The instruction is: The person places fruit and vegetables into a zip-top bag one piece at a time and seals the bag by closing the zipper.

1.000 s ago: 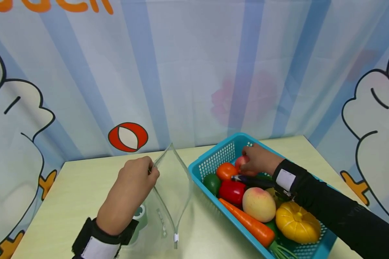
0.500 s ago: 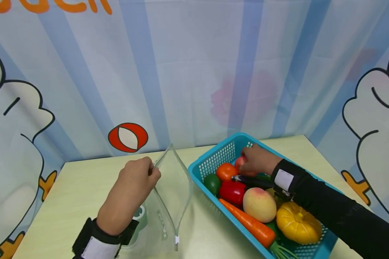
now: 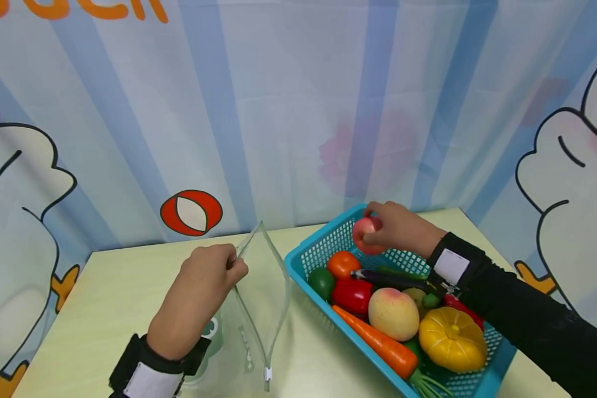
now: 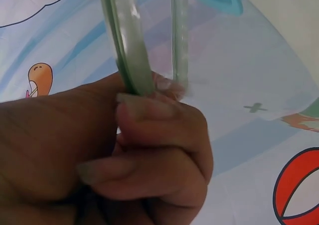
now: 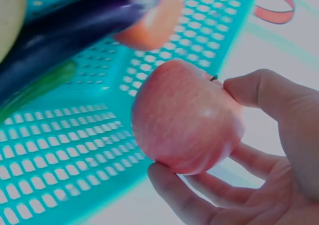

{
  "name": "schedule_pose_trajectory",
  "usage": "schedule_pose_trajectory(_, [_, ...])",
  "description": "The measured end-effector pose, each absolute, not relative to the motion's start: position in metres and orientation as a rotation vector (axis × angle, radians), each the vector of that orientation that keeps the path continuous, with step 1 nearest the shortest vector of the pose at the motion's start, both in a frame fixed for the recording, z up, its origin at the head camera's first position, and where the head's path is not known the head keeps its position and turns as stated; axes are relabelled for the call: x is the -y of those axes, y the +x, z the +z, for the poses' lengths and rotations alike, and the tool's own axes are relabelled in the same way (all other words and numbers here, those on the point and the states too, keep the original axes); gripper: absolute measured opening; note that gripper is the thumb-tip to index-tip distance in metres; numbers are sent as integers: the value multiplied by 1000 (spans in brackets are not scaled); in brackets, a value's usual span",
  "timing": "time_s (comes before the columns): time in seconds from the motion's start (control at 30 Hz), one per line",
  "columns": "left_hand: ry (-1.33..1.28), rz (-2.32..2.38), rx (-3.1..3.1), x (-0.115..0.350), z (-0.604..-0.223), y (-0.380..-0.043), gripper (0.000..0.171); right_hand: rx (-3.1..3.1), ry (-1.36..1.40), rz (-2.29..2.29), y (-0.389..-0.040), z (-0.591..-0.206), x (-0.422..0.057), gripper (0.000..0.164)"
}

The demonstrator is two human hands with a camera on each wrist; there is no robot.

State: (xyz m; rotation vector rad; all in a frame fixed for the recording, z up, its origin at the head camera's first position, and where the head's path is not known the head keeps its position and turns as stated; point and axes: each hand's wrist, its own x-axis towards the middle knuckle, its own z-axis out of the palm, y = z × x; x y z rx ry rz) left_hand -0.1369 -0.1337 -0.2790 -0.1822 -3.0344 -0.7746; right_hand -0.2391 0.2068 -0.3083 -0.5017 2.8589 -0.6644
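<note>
Red apple: up over the far end of the blue basket, apart from the produce inside. Right hand grips it, thumb beside the stem, fingers spread round the opposite side. Tomato and eggplant lie in the basket, near the apple but not touching it.

Clear zip bag: left of the basket, over the tabletop, mouth gaping in a diamond, white slider at its near corner. Left hand pinches one zip strip between thumb and fingers.

Handling, by judgement: apple probably light if a model, firm, smooth enough to slip or roll; best taken round its widest part, with thumb and fingers opposed. Bag film looks thin and limp, likely to fold under a push; the stiffer strip is the place to hold
</note>
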Motion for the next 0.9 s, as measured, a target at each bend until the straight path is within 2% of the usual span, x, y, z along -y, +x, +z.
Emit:
schedule_pose_trajectory(0.23, [-179,-769,3035,134,-278,-136,20,-2825,-560,-810,-229,-286,-194,55])
schedule_pose_trajectory(0.5, [-160,-787,3060,136,-279,-138,19,-2784,-828,-883,-202,-264,-160,52])
schedule_pose_trajectory(0.9, [-176,-766,3059,136,-280,-138,22,-2674,-994,-920,-167,-259,-114,49])
